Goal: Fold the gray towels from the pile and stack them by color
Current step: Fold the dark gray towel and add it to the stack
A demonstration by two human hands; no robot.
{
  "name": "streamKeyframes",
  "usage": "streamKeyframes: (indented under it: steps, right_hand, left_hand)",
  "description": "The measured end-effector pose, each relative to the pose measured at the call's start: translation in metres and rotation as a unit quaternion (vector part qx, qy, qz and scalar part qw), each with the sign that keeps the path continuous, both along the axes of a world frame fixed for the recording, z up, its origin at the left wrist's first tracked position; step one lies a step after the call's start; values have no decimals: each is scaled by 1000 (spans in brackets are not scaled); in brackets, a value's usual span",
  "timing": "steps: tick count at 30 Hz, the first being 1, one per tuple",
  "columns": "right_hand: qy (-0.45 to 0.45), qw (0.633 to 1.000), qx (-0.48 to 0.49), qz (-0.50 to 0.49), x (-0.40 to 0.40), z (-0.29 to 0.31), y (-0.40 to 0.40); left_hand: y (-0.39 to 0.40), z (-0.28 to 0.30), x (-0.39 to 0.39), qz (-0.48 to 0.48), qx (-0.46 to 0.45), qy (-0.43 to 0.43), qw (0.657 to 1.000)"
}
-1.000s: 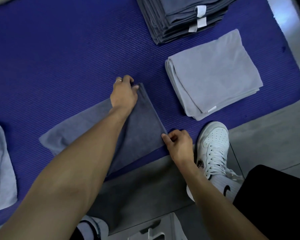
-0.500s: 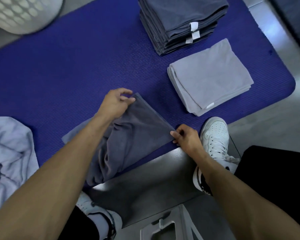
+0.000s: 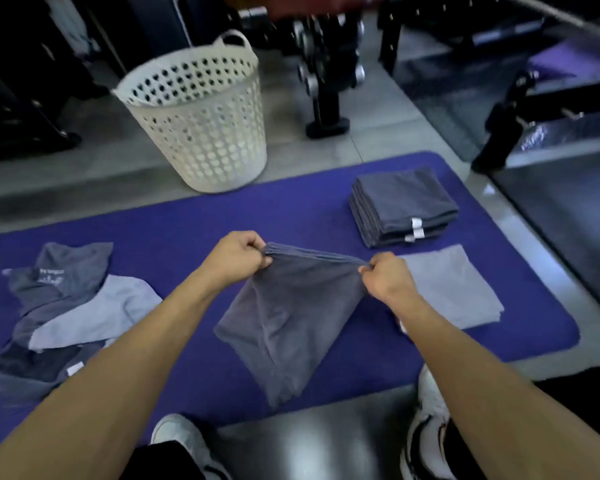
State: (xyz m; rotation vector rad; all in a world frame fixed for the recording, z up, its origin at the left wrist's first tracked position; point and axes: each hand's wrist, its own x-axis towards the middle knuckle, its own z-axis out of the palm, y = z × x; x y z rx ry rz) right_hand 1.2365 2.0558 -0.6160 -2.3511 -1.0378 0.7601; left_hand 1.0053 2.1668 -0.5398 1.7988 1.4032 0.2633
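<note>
we hold dark towel point(image 3: 284, 317) above mat point(image 3: 194, 223) | left hand point(image 3: 238, 259) and right hand point(image 3: 385, 277) each pinch a top corner, fingers curled tight | stretched so it hangs flat | dark stack point(image 3: 400, 206) just beyond right hand

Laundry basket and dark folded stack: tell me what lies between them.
In the head view, only bare blue mat and grey floor lie between the laundry basket and the dark folded stack.

A single head-worn wide-angle camera looks forward and down over both forearms. It sits close above the purple mat point(image 3: 187, 216), with the white basket point(image 3: 201, 112) farther ahead.
</note>
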Motion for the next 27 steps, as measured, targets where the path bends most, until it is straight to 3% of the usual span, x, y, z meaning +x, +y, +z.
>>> streamKeyframes:
  steps: [4, 8, 10, 12, 13, 15, 17, 19, 21, 23, 25, 27]
  right_hand:
    - [-96, 993, 66, 25, 1, 93, 33]
    - [-145, 977, 53, 148, -10, 154, 38]
    - [-171, 972, 76, 142, -9, 161, 29]
    - [-189, 971, 89, 120, -6, 155, 20]
    - [-164, 973, 94, 130, -4, 151, 17]
    - [-23, 974, 115, 192, -7, 151, 14]
    - [90, 961, 147, 218, -12, 157, 12]
    - [31, 962, 169, 211, -11, 154, 15]
    - [-91, 965, 144, 200, -7, 148, 16]
    - [-43, 971, 131, 194, -1, 144, 15]
    - [63, 969, 138, 197, 2, 142, 12]
    - [92, 966, 139, 198, 2, 140, 11]
  left_hand:
    - [-12, 53, -10, 75, -27, -135, 988]
    - [0, 65, -42, 118, 78, -28, 990]
    - [2, 66, -50, 124, 40, -62, 990]
    - [-4, 68, -48, 70, -75, -118, 988]
    - [-5, 68, -47, 36, -128, -137, 982]
    - [-3, 65, -46, 40, -141, -154, 977]
    - [9, 59, -53, 127, -7, -100, 987]
    - [13, 58, -61, 121, 24, -78, 989]
    - [8, 59, -65, 56, -98, -161, 980]
    - [5, 56, -65, 50, -147, -196, 968]
    - [10, 49, -65, 93, -75, -165, 979]
    - [11, 43, -65, 99, -13, -110, 989]
